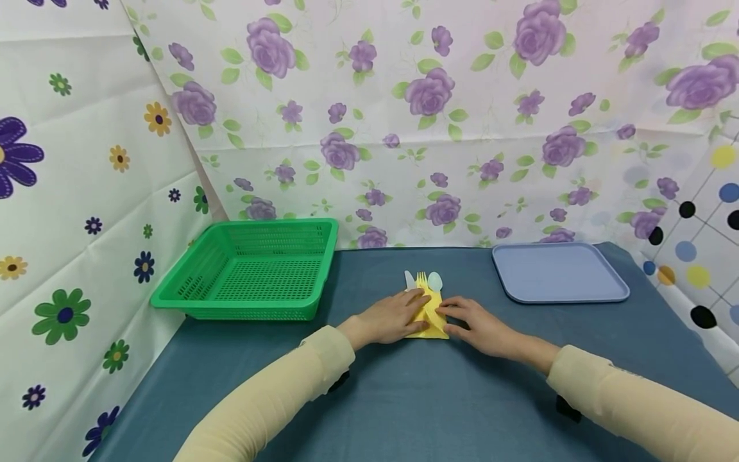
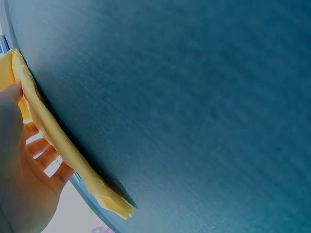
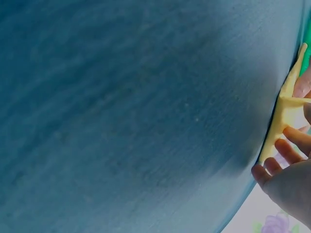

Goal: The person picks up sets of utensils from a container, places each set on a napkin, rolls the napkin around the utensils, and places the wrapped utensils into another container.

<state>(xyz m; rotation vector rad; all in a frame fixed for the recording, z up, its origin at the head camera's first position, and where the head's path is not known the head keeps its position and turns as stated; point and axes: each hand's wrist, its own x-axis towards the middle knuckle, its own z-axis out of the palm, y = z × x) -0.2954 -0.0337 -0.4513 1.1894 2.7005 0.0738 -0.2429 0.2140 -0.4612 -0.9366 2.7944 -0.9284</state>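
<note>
A folded yellow napkin [image 1: 432, 328] lies on the table, wrapped around plastic cutlery. From its far end stick out a pale knife [image 1: 410, 280], a yellow fork [image 1: 422, 280] and a pale green spoon [image 1: 435, 282]; their handles are hidden in the cloth. My left hand [image 1: 389, 317] rests on the napkin's left side with fingers spread. Along the right edge, my right hand [image 1: 482, 326] touches the cloth with loosely bent fingers. The left wrist view has the napkin's long edge [image 2: 58, 138] beside the spread fingers; in the right wrist view the napkin [image 3: 278, 128] is partly cut off.
A green plastic basket [image 1: 242, 312] stands at the back left of the blue-grey table [image 1: 404, 404]. At the back right lies a light blue tray [image 1: 557, 273]. Flowered cloth [image 1: 346, 77] hangs behind the table.
</note>
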